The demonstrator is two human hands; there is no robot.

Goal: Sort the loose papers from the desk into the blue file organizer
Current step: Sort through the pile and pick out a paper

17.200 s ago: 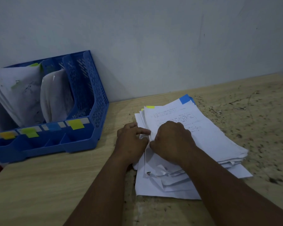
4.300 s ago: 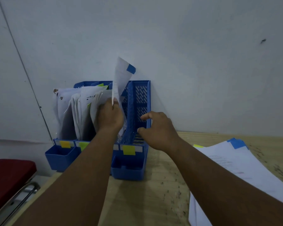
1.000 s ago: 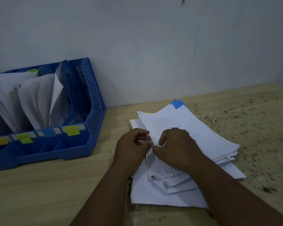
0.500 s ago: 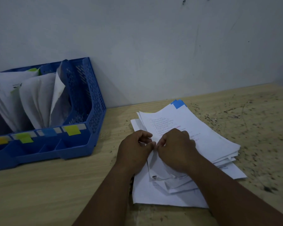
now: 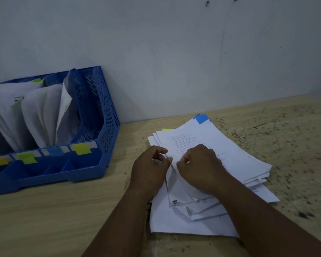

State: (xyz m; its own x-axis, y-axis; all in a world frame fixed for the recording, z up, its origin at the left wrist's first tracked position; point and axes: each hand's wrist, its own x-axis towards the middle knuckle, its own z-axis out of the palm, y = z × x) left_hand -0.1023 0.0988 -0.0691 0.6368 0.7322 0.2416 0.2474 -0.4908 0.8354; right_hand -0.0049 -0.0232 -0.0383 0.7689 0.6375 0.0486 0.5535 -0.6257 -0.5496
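Both hands sit on the paper stack on the desk. The left hand and right hand pinch the top sheet's left edge, fingers curled. The blue file organizer stands well apart, left, against the wall

The left hand has edged leftward, parting slightly from the right hand.

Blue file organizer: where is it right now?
In the head view the blue file organizer stands at the left of the desk against the wall, left of the paper stack and both hands.

Office desk, papers, file organizer.
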